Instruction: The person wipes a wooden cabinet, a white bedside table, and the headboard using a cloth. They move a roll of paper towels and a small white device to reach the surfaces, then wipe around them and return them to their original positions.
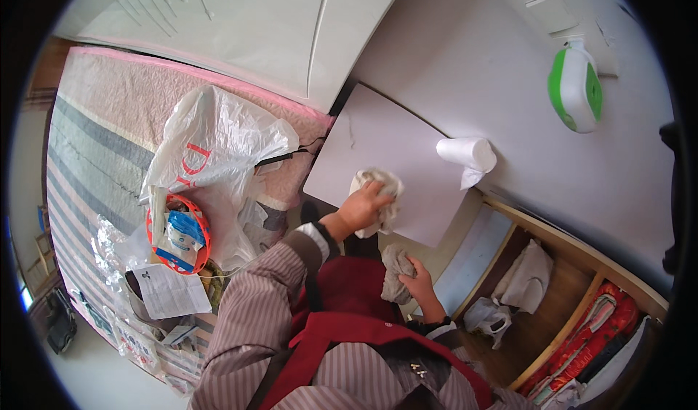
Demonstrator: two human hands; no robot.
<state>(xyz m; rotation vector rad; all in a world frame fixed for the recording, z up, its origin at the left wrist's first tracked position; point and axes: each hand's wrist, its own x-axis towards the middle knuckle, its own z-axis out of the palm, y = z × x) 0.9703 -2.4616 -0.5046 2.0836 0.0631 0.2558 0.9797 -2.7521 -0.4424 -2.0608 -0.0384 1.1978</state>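
A bunched off-white cloth (388,213) lies under my left hand (364,207), near the front edge of a pale tabletop (381,137). The fingers of that hand curl over the cloth, and its edge looks slightly blurred. Closer to my body, off the table's edge, my right hand (421,283) grips a crumpled grey-beige cloth (396,275) in front of a red apron (349,284). A white roll (463,155) with a loose end rests at the tabletop's far right, by the wall.
At left, a striped bed cover (98,137) carries a plastic bag (218,132), a red basket (206,230) of packets and a printed sheet (172,293). An open wooden compartment (561,295) with bags and folded textiles stands at right. A green-and-white container (577,88) hangs on the wall.
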